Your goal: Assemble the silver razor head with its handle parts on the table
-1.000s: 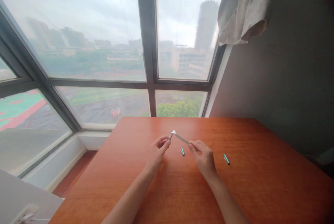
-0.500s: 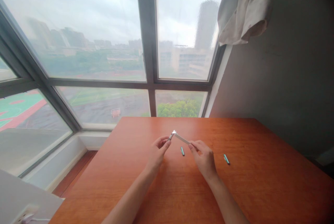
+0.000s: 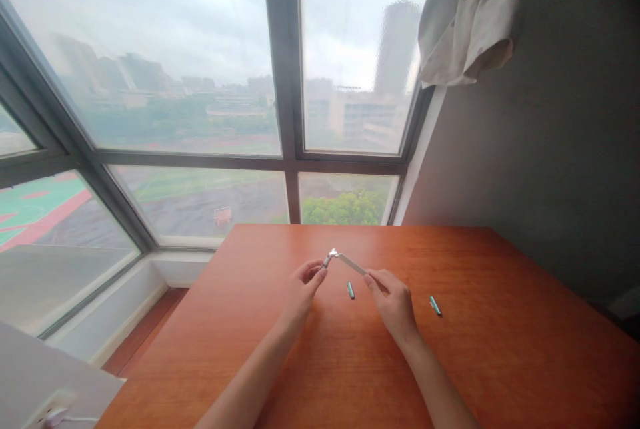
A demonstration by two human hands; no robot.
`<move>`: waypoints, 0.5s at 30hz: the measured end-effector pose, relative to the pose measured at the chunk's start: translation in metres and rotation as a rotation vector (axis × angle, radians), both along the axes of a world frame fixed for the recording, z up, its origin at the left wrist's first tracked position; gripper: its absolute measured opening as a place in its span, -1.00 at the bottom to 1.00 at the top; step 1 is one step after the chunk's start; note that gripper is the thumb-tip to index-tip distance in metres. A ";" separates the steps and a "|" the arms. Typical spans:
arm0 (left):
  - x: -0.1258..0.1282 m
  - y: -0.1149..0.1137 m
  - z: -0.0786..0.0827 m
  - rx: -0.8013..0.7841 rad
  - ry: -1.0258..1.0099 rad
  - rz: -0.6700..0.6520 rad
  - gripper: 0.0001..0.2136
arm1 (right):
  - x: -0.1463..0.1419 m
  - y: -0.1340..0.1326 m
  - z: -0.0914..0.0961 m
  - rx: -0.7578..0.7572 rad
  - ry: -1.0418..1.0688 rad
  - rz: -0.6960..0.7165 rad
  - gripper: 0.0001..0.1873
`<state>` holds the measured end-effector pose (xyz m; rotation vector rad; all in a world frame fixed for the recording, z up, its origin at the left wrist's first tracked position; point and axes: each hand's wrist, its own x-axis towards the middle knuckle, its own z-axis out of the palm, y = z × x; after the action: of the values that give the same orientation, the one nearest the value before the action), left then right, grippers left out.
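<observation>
Both my hands hold a thin silvery tool (image 3: 346,261) just above the orange wooden table (image 3: 500,349). My right hand (image 3: 393,299) pinches its long flat handle. My left hand (image 3: 304,285) pinches the small bent metal head at the far end. On the table between my hands, a short teal stick (image 3: 351,290) lies flat. A second teal stick (image 3: 435,305) rests to the right of my right hand.
Large windows with dark frames (image 3: 285,115) rise beyond the table's far edge. A grey wall (image 3: 550,149) stands to the right, with a pale shirt (image 3: 465,15) hanging at its top. A white socket strip (image 3: 45,412) shows at bottom left.
Hardly anything differs: both hands keep their pinch on the tool, and the view has shifted slightly.
</observation>
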<state>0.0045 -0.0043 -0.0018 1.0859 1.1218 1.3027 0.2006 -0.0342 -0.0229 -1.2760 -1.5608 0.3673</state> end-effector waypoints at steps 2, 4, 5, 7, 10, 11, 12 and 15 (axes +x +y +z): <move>0.000 0.000 0.000 0.012 -0.001 0.002 -0.69 | 0.000 0.000 0.001 -0.005 0.014 -0.001 -0.69; -0.001 0.000 0.000 0.023 -0.001 0.003 -0.70 | 0.000 0.000 0.001 -0.008 0.032 0.005 -0.70; -0.001 0.000 0.000 0.026 0.000 0.002 -0.70 | 0.000 -0.001 0.002 -0.010 0.043 0.015 -0.70; 0.000 0.001 -0.001 0.029 0.007 0.000 -0.71 | 0.000 -0.001 0.002 -0.016 0.061 0.039 -0.71; 0.000 0.001 -0.002 0.034 0.016 -0.001 -0.71 | 0.000 -0.001 0.001 -0.029 0.062 0.048 -0.72; 0.000 0.001 -0.002 0.035 0.016 -0.001 -0.71 | 0.000 -0.001 0.001 -0.031 0.058 0.041 -0.73; 0.000 0.001 -0.002 0.036 0.017 -0.002 -0.71 | 0.001 0.000 0.001 -0.032 0.053 0.034 -0.73; -0.001 0.001 -0.003 0.036 0.023 -0.007 -0.69 | 0.001 0.001 0.000 -0.033 0.042 0.025 -0.72</move>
<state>0.0038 -0.0028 -0.0044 1.1328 1.1148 1.3119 0.2016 -0.0337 -0.0231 -1.2674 -1.5419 0.4339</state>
